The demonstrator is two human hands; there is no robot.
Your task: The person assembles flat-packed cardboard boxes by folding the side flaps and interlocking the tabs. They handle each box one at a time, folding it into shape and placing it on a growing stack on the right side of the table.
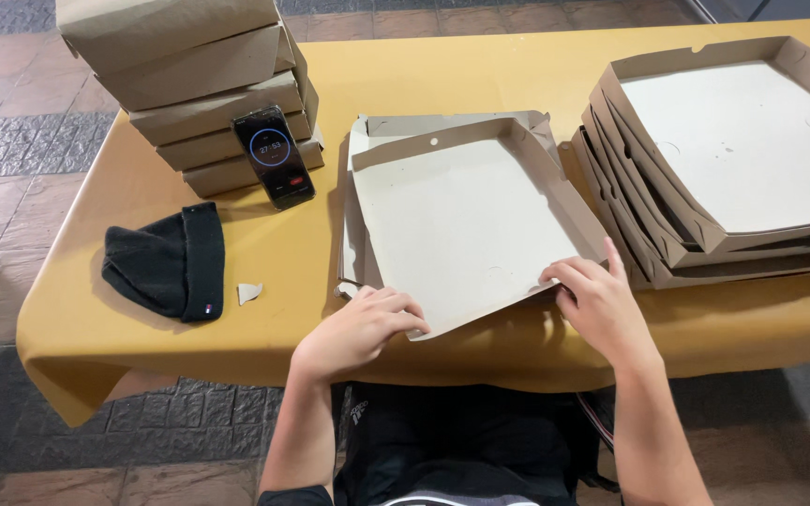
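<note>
Halfway: left hand and right hand each pinched the near flap of the half-folded box, mid-table w/ far and side walls up, near edge still flat. Open box stack right, closed boxes left.

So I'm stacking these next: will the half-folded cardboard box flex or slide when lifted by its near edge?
The half-folded cardboard box probably bends: its near flap already lies flat under the left hand and right hand. It looks thin and empty, so likely light. On the smooth yellow tablecloth it may slide easily.
</note>
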